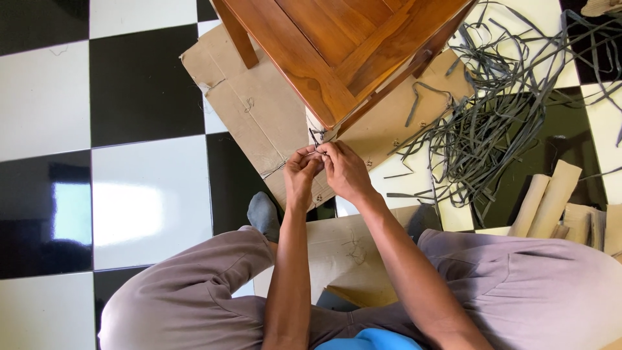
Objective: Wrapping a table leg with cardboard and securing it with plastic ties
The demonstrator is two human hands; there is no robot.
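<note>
A thin dark strand is pinched between the fingertips of the left hand and the right hand, which are brought together just near of the corner of a wooden stool. Both hands are closed narrowly on the strand, fingers curled; the exact contact points are too small to be made out. The strand is seen to run up toward the stool's corner, where it appears to loop against the wood.

The stool is stood on flattened cardboard, laid over a black-and-white tiled floor. A loose tangle of grey strips is spread to the right, well apart from the hands, and pale rolled sheets lie further right and nearer.

The strand is judged to be light, limp and flexible, with little stiffness, and likely to slip or twist if gripped loosely. It is best taken close to its free end by a fingertip pinch, with the other hand steadying it near the stool. A second piece of cardboard is lying between the person's knees.
</note>
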